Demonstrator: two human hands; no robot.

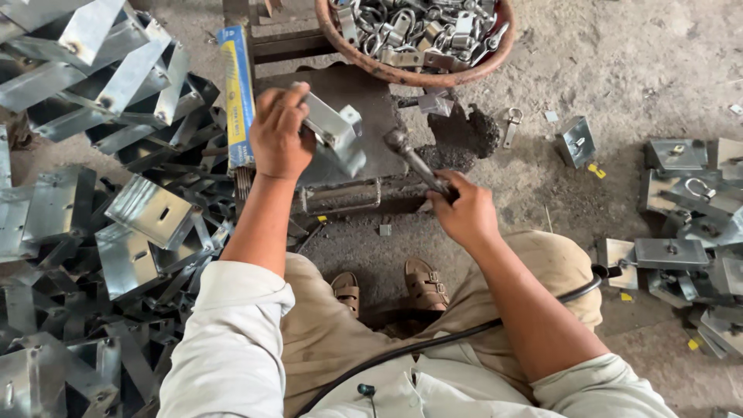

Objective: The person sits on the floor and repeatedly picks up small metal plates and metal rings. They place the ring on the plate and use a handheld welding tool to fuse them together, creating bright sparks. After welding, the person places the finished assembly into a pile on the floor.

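Bracket: a bent galvanised bracket (334, 133) sits tilted on the dark steel block (364, 101) in front of the person, one end resting on the block, the other raised.
Left hand: the left hand (280, 133) is closed around the bracket's upper end, fingers wrapped over the top edge; this seems to steady it at an angle and keep the fingers away from the tool tip.
Right hand: the right hand (464, 213) is fisted round the handle of a welding holder (414, 159), whose head points at the bracket's lower edge, near it; contact cannot be told.
Cable: a black cable (464, 333) runs from the holder across the lap, slack, so it likely does not drag on the wrist.
Rod box: a blue and yellow box of rods (237, 97) leans just beside the left hand, within easy reach.
Left pile: a heap of plain brackets (116, 217) covers the floor on the left side.
Right pile: brackets with a loop fitted (689, 209) lie on the right side, well apart from the plain ones.
Basin: a round basin (340, 42) of small metal loops stands beyond the block.
Feet: sandals (424, 282) rest on the floor beneath the block's near edge.
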